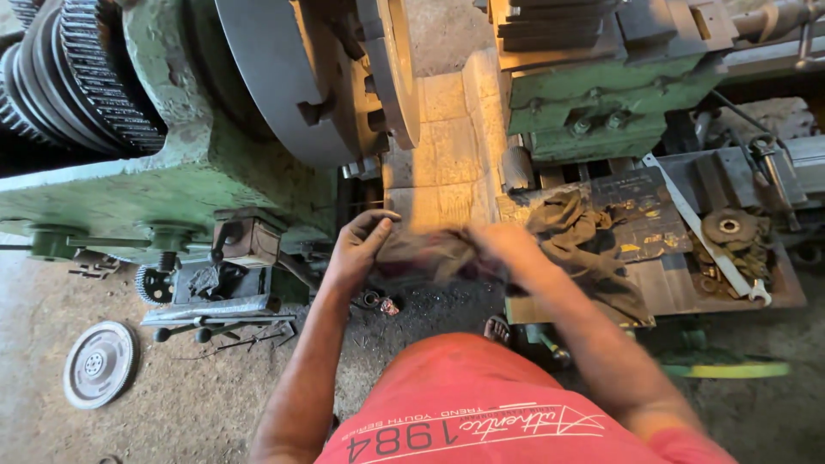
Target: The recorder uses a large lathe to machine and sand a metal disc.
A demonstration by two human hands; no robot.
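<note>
Hands (pixel 361 245) around blurred dark rag (pixel 430 258)

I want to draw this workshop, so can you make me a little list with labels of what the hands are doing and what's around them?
Place: workshop with a big green lathe
Left hand: grip shut on one end of a dark rag
Right hand: holds the other end of the rag, blurred
Beside right hand: another dark cloth draped on the machine bed
Right side: round metal disc and a wrench on the tray
Floor, left: a loose gear wheel
Top left: large toothed gears
</note>
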